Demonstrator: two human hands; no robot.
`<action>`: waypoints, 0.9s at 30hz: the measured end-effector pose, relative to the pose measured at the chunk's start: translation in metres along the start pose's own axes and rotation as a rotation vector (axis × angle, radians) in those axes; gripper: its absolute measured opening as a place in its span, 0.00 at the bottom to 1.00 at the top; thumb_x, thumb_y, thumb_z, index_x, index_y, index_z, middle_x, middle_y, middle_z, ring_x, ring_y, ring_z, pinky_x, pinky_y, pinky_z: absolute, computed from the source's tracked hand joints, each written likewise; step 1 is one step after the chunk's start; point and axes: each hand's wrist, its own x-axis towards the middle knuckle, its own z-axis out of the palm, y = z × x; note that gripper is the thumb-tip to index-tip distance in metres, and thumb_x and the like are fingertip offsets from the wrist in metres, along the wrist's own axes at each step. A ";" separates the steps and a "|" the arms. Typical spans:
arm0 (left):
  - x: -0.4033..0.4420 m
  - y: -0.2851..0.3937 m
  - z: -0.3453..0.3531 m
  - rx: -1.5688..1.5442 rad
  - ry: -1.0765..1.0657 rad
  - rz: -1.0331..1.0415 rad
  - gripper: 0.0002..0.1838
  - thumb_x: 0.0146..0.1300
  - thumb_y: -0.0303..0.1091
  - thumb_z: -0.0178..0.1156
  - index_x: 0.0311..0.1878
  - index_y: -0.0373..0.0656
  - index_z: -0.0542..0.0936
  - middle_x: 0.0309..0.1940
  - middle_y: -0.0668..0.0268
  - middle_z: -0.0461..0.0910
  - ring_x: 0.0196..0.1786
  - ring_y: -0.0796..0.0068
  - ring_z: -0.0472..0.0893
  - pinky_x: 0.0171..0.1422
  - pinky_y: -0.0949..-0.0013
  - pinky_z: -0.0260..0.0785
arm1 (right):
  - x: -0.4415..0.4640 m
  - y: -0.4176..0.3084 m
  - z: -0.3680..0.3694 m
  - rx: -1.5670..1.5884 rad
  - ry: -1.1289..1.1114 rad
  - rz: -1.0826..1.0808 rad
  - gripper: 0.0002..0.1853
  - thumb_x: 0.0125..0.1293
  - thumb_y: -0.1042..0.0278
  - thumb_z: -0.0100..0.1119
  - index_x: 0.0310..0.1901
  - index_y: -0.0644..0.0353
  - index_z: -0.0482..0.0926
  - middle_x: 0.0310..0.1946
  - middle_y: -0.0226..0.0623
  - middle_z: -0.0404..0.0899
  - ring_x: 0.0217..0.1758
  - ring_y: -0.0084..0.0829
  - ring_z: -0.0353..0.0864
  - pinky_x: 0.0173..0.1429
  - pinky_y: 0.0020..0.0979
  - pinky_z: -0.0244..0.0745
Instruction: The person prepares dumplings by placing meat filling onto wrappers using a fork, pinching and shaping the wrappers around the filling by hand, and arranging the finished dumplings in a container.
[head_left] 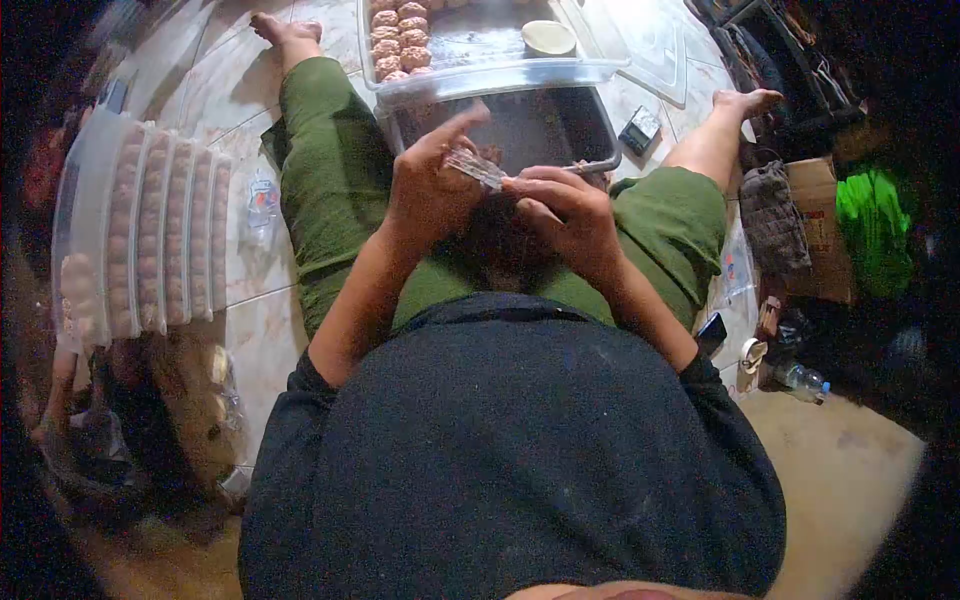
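Note:
A crinkled clear plastic piece (pixel 475 168), perhaps a small bag or wrapper, stretches between my two hands. My left hand (pixel 430 180) grips its left end, with one finger pointing up and away. At its right end my right hand (pixel 570 205) is closed, thumb and fingers pinched together. Both hands are over the near edge of a grey tray (pixel 608 165) between my legs. Some brownish crumbs show behind the plastic, partly hidden by the hands. Beyond the tray, a clear plastic box (pixel 480 82) holds rows of lumpy brownish balls (pixel 400 45) and a round cream-coloured lid or dish (pixel 549 39).
Several clear boxes (pixel 150 230) filled with balls are stacked at left. A small dark device, perhaps a scale (pixel 640 130), lies right of the tray. Farther right are a grey cloth (pixel 775 215), a cardboard box (pixel 822 225), a green bag (pixel 875 220) and a plastic bottle (pixel 800 380).

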 end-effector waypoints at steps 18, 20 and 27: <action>-0.003 -0.007 -0.008 -0.040 0.029 0.055 0.16 0.47 0.32 0.67 0.36 0.38 0.73 0.27 0.67 0.77 0.30 0.80 0.76 0.37 0.74 0.70 | 0.016 0.000 -0.010 -0.183 -0.035 -0.150 0.12 0.54 0.81 0.57 0.40 0.60 0.80 0.36 0.41 0.78 0.37 0.34 0.80 0.42 0.28 0.75; -0.005 -0.011 -0.008 -0.189 0.032 -0.033 0.27 0.47 0.31 0.67 0.50 0.39 0.67 0.32 0.64 0.78 0.33 0.77 0.77 0.38 0.73 0.71 | 0.014 0.004 -0.009 -0.152 -0.070 -0.141 0.11 0.55 0.82 0.56 0.41 0.63 0.79 0.37 0.42 0.78 0.37 0.32 0.79 0.43 0.27 0.74; 0.003 -0.030 0.001 -0.160 -0.015 0.119 0.61 0.51 0.36 0.66 0.66 0.44 0.21 0.30 0.60 0.77 0.33 0.73 0.78 0.38 0.75 0.70 | 0.000 0.021 -0.015 0.261 0.123 0.261 0.11 0.58 0.78 0.54 0.43 0.63 0.78 0.41 0.37 0.79 0.44 0.26 0.77 0.50 0.26 0.71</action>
